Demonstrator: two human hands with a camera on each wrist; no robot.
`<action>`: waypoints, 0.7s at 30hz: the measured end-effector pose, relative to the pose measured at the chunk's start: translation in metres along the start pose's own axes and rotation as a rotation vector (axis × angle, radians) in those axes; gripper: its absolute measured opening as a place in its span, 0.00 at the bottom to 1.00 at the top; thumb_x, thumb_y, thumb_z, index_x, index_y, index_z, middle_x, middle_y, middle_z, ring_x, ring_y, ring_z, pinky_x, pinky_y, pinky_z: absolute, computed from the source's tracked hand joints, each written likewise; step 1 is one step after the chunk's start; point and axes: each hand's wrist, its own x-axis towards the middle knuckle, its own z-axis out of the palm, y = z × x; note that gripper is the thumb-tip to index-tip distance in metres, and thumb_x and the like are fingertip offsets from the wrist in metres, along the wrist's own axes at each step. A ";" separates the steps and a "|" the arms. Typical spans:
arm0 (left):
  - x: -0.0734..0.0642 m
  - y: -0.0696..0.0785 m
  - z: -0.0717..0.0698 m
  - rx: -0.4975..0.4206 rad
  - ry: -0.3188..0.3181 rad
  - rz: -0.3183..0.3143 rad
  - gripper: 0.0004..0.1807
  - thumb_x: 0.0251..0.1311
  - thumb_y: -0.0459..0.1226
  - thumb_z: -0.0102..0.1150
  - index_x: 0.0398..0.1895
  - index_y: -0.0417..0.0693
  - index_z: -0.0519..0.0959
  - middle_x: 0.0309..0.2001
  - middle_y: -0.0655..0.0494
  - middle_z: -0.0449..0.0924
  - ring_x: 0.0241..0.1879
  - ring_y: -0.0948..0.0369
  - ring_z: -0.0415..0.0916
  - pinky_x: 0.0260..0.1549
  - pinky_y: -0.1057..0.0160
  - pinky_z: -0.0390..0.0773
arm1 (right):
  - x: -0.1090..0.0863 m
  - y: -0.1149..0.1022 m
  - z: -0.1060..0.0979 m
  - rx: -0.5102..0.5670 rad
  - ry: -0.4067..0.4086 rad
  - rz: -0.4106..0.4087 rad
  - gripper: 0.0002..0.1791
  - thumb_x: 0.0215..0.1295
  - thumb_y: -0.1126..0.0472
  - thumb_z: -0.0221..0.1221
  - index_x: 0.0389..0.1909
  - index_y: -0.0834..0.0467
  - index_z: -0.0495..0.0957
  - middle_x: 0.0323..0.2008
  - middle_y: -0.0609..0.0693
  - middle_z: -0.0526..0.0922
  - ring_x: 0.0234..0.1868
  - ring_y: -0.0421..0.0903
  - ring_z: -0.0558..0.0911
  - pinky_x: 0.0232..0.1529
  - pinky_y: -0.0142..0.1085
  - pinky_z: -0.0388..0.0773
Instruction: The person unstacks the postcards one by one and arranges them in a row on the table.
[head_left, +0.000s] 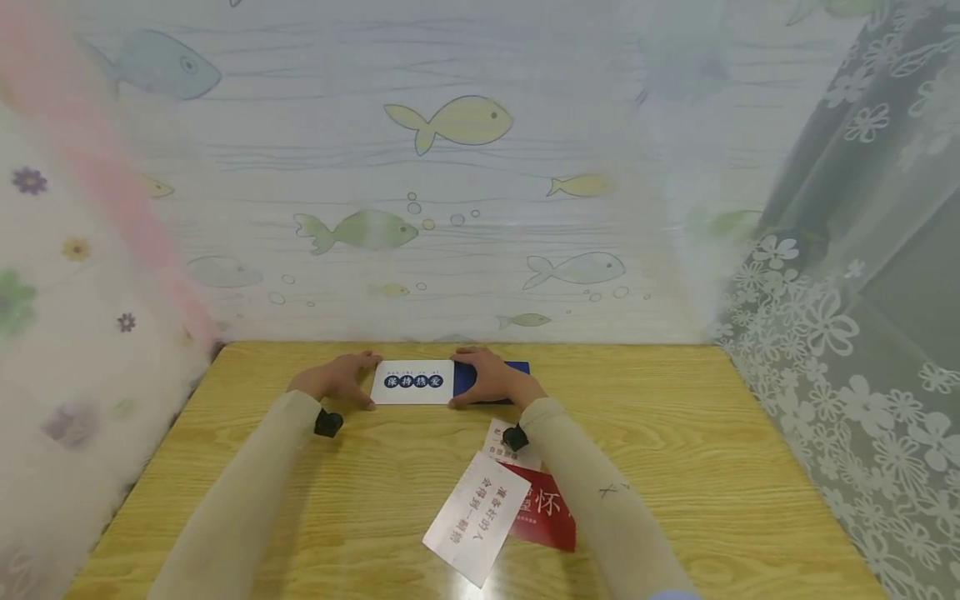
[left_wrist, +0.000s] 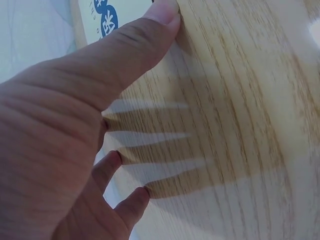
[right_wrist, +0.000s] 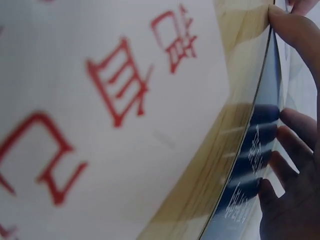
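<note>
Head view: just below centre frame, a white card (head_left: pixel 412 395) is gripped at its left corners by the left hand (head_left: pixel 336 379), at its right by the right hand (head_left: pixel 491 377); alignment with the blue card (head_left: pixel 463 377) is best kept by light, even pressure.

1. The white card (head_left: pixel 412 397) carries a row of dark-blue discs with white characters
2. The blue card (head_left: pixel 519 367) shows white lettering
3. Two pale cards (head_left: pixel 478 517) bear reddish characters
4. The red card (head_left: pixel 551 527) has white characters
5. The tabletop (head_left: pixel 675 450) is yellowish-brown wood grain
6. The sleeves (head_left: pixel 247 483) are cream
7. The backdrop (head_left: pixel 315 175) is whitish, with yellow, green and blue-grey fish, bubbles and lines
8. The sheer curtain (head_left: pixel 847 333) is grey with white flowers
9. The side fabric (head_left: pixel 67 358) is whitish with a pink band
</note>
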 end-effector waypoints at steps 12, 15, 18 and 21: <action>-0.011 -0.013 0.026 -0.031 0.230 0.220 0.49 0.58 0.43 0.72 0.76 0.30 0.57 0.76 0.28 0.54 0.74 0.28 0.50 0.73 0.32 0.53 | -0.032 -0.002 -0.013 0.151 0.016 0.021 0.53 0.58 0.42 0.71 0.80 0.51 0.56 0.79 0.53 0.59 0.79 0.55 0.59 0.76 0.53 0.62; -0.033 0.000 0.043 -0.066 0.320 0.277 0.43 0.63 0.42 0.69 0.74 0.28 0.60 0.74 0.27 0.58 0.73 0.28 0.52 0.71 0.30 0.56 | -0.059 -0.006 -0.013 0.145 0.018 -0.039 0.48 0.62 0.46 0.70 0.79 0.52 0.58 0.79 0.55 0.58 0.80 0.56 0.56 0.76 0.55 0.60; -0.062 0.024 0.066 -0.044 0.419 0.321 0.36 0.64 0.40 0.67 0.69 0.28 0.68 0.70 0.28 0.65 0.70 0.28 0.59 0.68 0.30 0.62 | -0.091 -0.015 -0.009 0.158 0.003 -0.108 0.46 0.63 0.49 0.69 0.78 0.53 0.60 0.79 0.55 0.57 0.80 0.57 0.54 0.77 0.56 0.59; -0.091 0.054 0.096 0.030 0.458 0.314 0.30 0.65 0.43 0.65 0.63 0.30 0.75 0.68 0.29 0.70 0.68 0.30 0.65 0.66 0.31 0.65 | -0.123 -0.025 0.001 0.150 -0.047 -0.154 0.47 0.60 0.48 0.71 0.78 0.52 0.61 0.79 0.56 0.57 0.80 0.57 0.55 0.77 0.57 0.58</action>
